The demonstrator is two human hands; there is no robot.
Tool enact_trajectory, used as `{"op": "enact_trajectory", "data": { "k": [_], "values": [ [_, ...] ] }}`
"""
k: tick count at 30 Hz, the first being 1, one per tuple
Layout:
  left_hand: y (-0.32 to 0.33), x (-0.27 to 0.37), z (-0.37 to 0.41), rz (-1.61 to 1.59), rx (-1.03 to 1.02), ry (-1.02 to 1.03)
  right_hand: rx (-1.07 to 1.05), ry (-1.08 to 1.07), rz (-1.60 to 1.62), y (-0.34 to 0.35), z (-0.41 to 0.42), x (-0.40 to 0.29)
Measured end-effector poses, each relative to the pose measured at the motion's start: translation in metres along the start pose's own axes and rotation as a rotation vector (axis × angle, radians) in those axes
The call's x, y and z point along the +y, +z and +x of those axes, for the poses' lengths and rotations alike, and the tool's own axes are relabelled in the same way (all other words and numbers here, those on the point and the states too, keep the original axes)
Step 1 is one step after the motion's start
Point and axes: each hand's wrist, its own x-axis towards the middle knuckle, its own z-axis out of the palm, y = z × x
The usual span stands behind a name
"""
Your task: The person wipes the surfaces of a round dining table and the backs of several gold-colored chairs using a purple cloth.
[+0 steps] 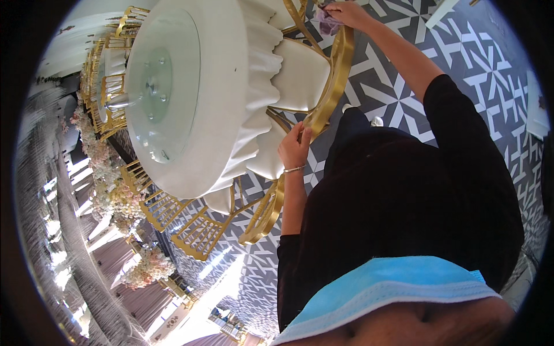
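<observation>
A gold-coloured chair with a white seat cushion stands in front of me, its curved back towards my body. My right hand reaches out to the far end of the chair's top rail and grips a crumpled purple cloth against it. Around the rail's other end, the fingers of my left hand are curled, with a bracelet on that wrist. Part of the right hand's fingers is hidden by the cloth.
Beyond the chair is a round table with a white tablecloth and a glass turntable. More gold chairs surround it. Patterned grey-and-white tiles cover the floor. Flower arrangements and sunlit curtains appear farther off.
</observation>
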Motion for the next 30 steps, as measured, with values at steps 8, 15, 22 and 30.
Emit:
{"op": "enact_trajectory", "data": {
  "k": [8,15,22,30],
  "values": [
    [0.011,0.0,0.0,0.072,0.204,-0.065,-0.655,-0.535,-0.416,-0.047,-0.017,-0.066],
    [0.013,-0.001,0.001,0.149,0.326,0.008,-1.077,-0.446,-0.447,-0.035,0.024,-0.06],
    [0.0,0.004,0.007,0.087,0.292,-0.066,-1.618,-0.007,-0.334,0.032,0.089,0.004],
    [0.005,0.017,0.011,0.108,0.322,-0.219,-1.894,0.103,-0.338,0.126,0.063,0.058]
  ]
}}
